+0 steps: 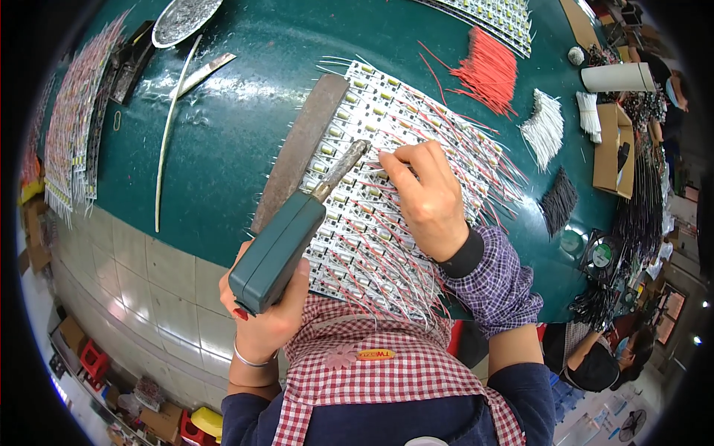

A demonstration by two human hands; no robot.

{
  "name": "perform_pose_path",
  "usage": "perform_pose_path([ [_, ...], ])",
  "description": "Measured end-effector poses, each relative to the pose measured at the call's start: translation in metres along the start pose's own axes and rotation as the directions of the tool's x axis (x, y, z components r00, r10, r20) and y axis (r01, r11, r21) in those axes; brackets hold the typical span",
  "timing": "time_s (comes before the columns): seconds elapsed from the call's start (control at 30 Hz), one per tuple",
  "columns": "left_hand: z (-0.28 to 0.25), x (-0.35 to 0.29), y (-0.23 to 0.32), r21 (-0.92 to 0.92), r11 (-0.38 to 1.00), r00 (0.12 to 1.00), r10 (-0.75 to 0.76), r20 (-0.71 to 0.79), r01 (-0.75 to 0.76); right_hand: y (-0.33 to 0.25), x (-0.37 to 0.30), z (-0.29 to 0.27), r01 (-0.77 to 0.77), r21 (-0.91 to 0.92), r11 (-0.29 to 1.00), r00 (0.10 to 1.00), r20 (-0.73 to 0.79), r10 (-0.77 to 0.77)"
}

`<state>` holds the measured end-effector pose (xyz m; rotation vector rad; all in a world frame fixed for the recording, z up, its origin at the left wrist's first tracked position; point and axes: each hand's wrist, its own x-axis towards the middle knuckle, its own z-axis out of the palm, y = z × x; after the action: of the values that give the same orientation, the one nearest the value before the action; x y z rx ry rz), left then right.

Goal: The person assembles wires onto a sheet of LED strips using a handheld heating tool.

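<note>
My left hand (271, 316) is wrapped round a dark green soldering gun (277, 249), whose metal tip points up and right onto a white circuit board panel (338, 241). Just right of the tip, my right hand (429, 197) pinches a thin wire against the panel, thumb and forefinger together. Rows of small components cover the panel. Many red and white wires (472, 152) stick out from its right and lower parts. A brown flat bar (301, 152) lies along the panel's left edge.
Bundles of red wires (487, 70), white wires (544, 128) and black wires (558, 201) lie at right on the green table (216, 134). A silvery dish (184, 21), a pale strand (165, 152) and wired panels (78, 141) are at left. A small fan (599, 256) stands at right.
</note>
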<state>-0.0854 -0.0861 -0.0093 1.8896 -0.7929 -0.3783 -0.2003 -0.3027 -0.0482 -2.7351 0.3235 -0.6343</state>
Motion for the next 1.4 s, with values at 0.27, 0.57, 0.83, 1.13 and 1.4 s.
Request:
perform_pose_path([
  [0.27, -0.004, -0.003, 0.000, 0.038, 0.998, 0.999, 0.053, 0.009, -0.054, -0.004, -0.003, 0.000, -0.002, -0.002, 1.000, 1.000, -0.026, 0.001],
  [0.57, -0.012, -0.011, 0.002, 0.007, 0.998, 0.998, -0.054, 0.008, 0.054, -0.013, -0.008, 0.004, 0.003, 0.081, 0.997, 0.997, -0.073, 0.003],
  [0.83, -0.011, -0.012, -0.001, -0.012, 0.999, 0.998, -0.043, 0.036, 0.043, -0.014, -0.009, 0.005, -0.026, 0.089, 0.996, 0.999, -0.039, 0.029],
  [1.13, -0.010, -0.011, -0.003, 0.002, 1.000, 0.999, -0.012, 0.052, 0.012, -0.010, -0.009, 0.008, -0.028, 0.114, 0.993, 0.998, -0.050, 0.034],
  [1.4, -0.011, -0.010, 0.001, 0.012, 0.998, 0.996, -0.057, 0.061, 0.056, -0.008, -0.009, 0.010, -0.049, 0.147, 0.988, 0.997, -0.046, 0.056],
])
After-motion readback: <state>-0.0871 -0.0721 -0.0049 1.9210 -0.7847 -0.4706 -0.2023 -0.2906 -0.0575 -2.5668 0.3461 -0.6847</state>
